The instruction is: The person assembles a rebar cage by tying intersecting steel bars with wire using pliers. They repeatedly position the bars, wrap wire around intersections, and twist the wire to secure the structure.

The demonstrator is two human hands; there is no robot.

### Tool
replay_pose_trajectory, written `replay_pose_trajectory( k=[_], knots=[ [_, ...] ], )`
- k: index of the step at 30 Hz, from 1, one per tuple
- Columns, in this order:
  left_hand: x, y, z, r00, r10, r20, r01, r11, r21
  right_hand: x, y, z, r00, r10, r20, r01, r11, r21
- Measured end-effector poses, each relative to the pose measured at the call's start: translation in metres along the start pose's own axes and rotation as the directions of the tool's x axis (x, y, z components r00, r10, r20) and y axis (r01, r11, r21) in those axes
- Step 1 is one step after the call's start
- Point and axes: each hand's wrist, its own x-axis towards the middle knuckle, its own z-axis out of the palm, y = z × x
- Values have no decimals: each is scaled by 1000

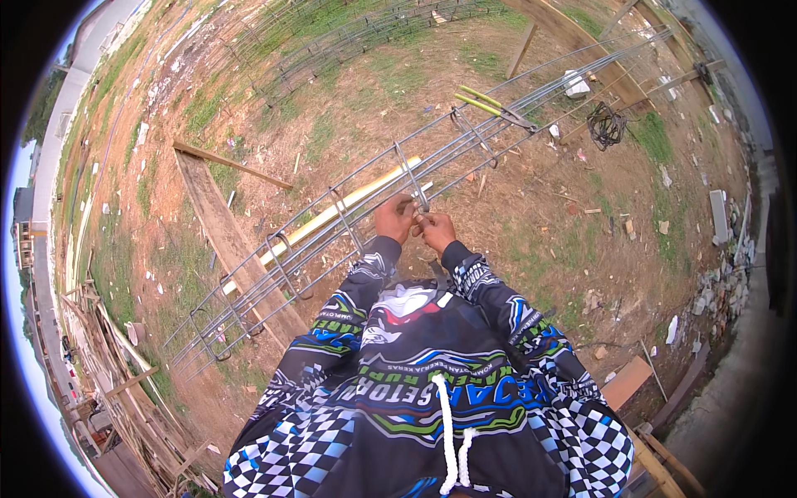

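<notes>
A long rebar cage (315, 241) runs slantwise from lower left to upper right, with several square stirrups spaced along its bars. At its near side my left hand (394, 218) and my right hand (436, 230) meet, fingers closed, at the lower end of one stirrup (421, 196). Whatever the fingertips pinch is too small and hidden to name. Farther along the bars, to the right, lie cutters with yellow-green handles (481, 101), their dark jaws resting on the rebar.
A wooden plank (217, 212) passes under the cage's left part; a pale timber strip (353, 202) lies along it. At right are a dark wire coil (607, 124), a white block (574, 84) and a wooden frame (602, 62). More rebar cages (332, 54) stand beyond; stacked poles (116, 357) lie left.
</notes>
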Motion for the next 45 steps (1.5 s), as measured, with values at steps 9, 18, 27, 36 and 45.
replay_pose_trajectory(
  k=[9, 18, 27, 36, 45],
  knots=[
    [-8, -9, -18, 954, 265, 142, -276, 959, 66, 0, 12, 10, 984, -127, -127, 117, 989, -87],
    [27, 1, -14, 913, -218, 345, 241, 970, -24, -18, -9, 10, 934, -54, -352, 48, 998, -28],
    [39, -4, 3, 916, -239, 322, 282, 955, -93, -2, 5, -6, 723, -595, -352, 399, 775, -489],
    [36, 6, 6, 928, -280, 245, 294, 955, -22, -6, -6, -15, 686, -666, -293, 455, 706, -542],
    [37, 4, 17, 934, -282, 219, 303, 951, -68, 1, -7, -27, 672, -698, -246, 475, 662, -580]
  ],
)
